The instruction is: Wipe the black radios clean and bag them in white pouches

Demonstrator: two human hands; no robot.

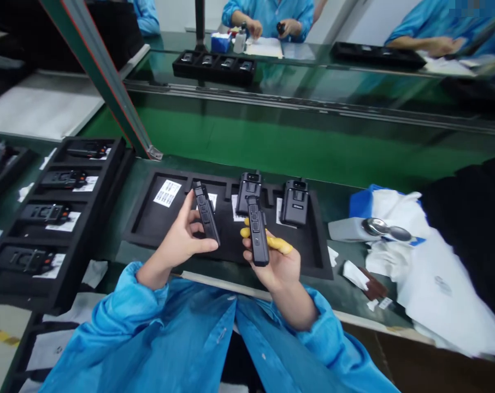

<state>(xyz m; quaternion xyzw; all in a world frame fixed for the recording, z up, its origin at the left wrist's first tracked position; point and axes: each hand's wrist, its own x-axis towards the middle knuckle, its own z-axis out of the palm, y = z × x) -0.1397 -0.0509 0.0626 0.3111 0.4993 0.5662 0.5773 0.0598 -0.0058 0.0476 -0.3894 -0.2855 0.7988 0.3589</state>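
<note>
On the dark green desk (348,299), a black tray (302,256) is laid, with two black devices (295,203) seated toward its far right. Above it, the left device (207,215) is pinched between thumb and fingers by the partly closed left grip (177,238), and the right device (258,232) is clasped by the right grip (282,270), where yellow finger covers (280,245) are worn.

White label (168,193) in black tray (320,245), grey mark (442,284) on white sheet (440,314) — print too small to read
</note>
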